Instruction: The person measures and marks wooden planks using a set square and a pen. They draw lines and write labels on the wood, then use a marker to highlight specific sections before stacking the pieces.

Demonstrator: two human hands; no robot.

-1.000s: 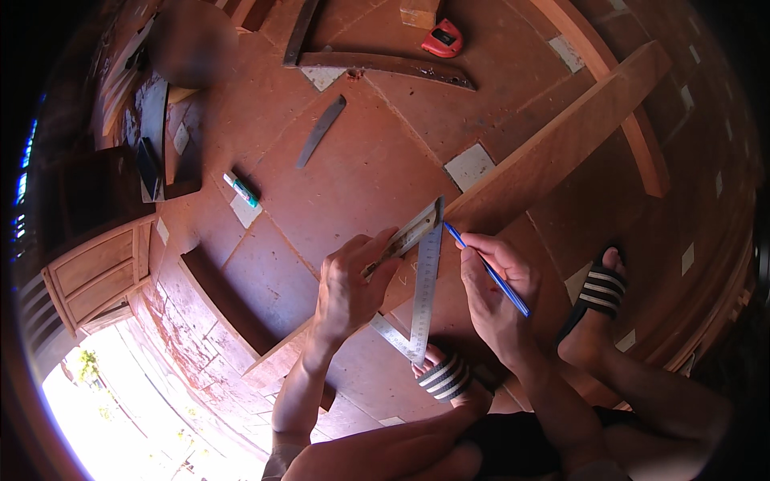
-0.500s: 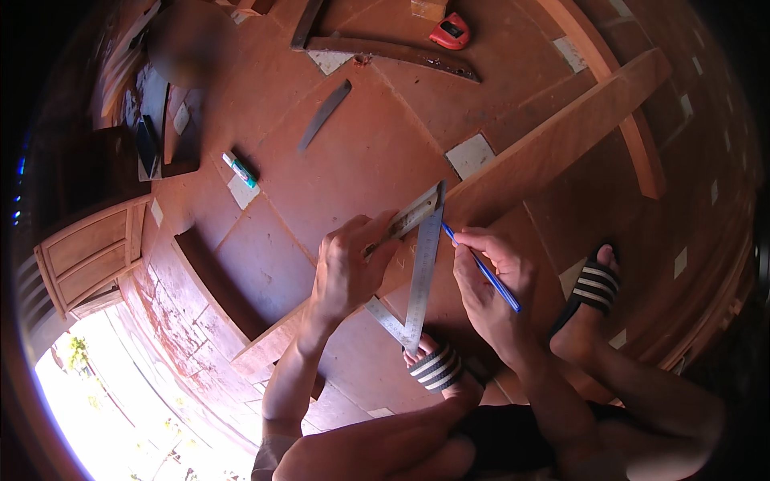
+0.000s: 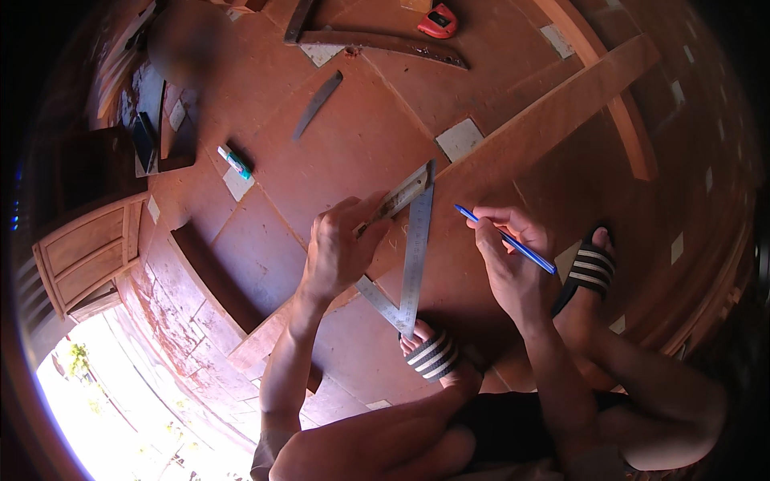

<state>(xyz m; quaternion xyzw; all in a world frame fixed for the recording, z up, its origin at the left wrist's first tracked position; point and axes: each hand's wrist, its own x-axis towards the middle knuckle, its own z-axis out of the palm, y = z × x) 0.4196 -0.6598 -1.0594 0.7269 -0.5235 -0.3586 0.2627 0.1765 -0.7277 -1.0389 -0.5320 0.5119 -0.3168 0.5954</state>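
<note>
A long wooden plank (image 3: 553, 116) runs diagonally from lower left to upper right in front of me. My left hand (image 3: 338, 244) is closed around the upper arm of a metal triangular set square (image 3: 414, 248), which lies across the plank. Its graduated edge points down toward my left foot, and its lower corner overlaps the toes in view. My right hand (image 3: 513, 260) pinches a blue pen (image 3: 531, 256), the tip raised and apart from both square and plank. Faint marks show on the wood beside the square, too small to read.
A curved saw-like blade (image 3: 318, 104) lies on the tiled floor. Beyond it are a red tape measure (image 3: 438, 22) and a dark angled wooden piece (image 3: 385, 46). A teal-and-white tube (image 3: 235, 161) lies left. Another beam (image 3: 634, 140) supports the plank's far end. A wooden panel (image 3: 92, 244) stands at far left.
My right hand has drawn the pen away from the square's edge, to the right. The left hand still holds the square on the plank; the view has shifted slightly.
</note>
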